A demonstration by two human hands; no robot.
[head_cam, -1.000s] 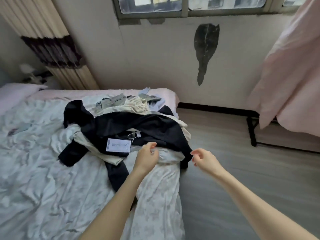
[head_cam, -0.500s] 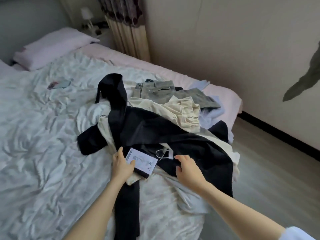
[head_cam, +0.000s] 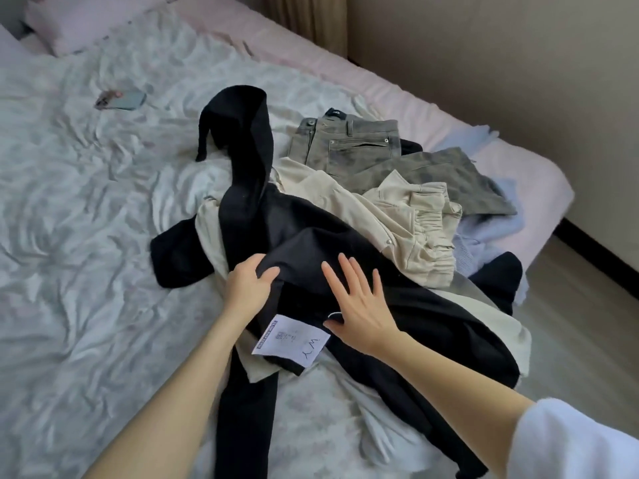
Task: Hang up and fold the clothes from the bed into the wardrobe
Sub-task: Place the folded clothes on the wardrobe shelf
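Black top (head_cam: 311,243) in the middle of the frame — my left hand (head_cam: 247,288) is pinching its fold, my right hand (head_cam: 359,302) is lying flat on it, fingers spread.

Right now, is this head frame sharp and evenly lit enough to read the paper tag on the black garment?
Head view: soft daylight, no glare; the tag is sharp enough to show handwriting, its small print unreadable; the black garment loses fold detail in shadow; wide-angle bending at the edges; the right hand slightly soft.

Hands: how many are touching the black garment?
2. The left hand grips a fold of the black garment at the pile's near-left side; the right hand lies flat on it, fingers spread, just above the paper tag.
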